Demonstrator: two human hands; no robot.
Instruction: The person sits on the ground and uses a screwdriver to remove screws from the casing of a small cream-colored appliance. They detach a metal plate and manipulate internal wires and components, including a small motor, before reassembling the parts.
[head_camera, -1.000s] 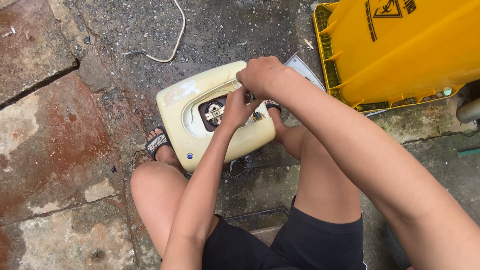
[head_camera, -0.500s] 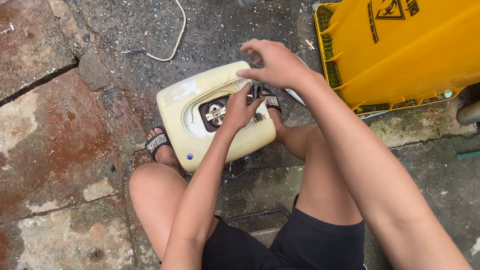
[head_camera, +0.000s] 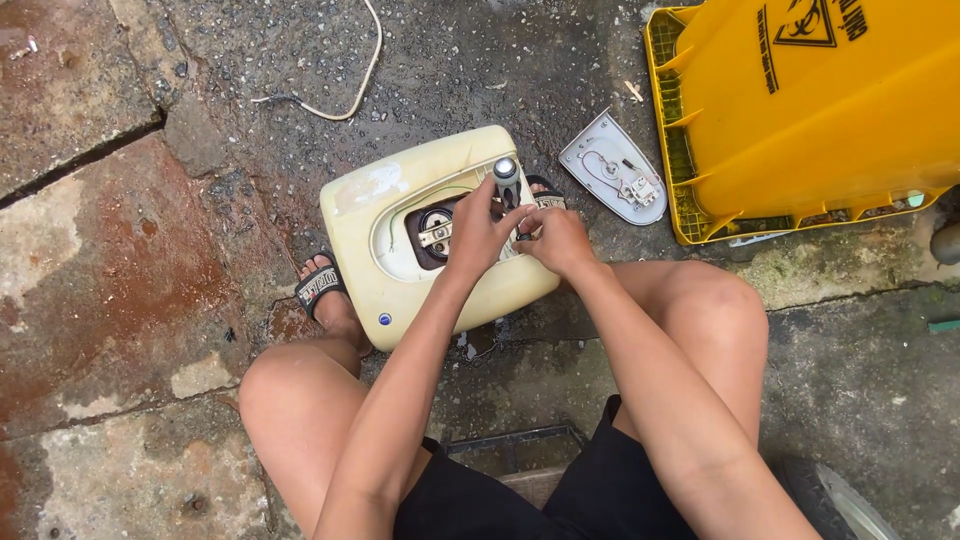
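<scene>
Cream-coloured heater casing (head_camera: 400, 215) lies on the wet ground between your feet. Your left hand (head_camera: 478, 232) pinches a grey-handled tool (head_camera: 507, 178); your right hand (head_camera: 556, 238) seems curled on it too. At two o'clock: white cover plate (head_camera: 612, 167), yellow bin (head_camera: 830, 110).

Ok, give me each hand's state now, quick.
Left hand: closed around a grey-capped tool standing upright on the cream heater.
Right hand: fingers curled at the tool's base; what it grips cannot be told.
</scene>
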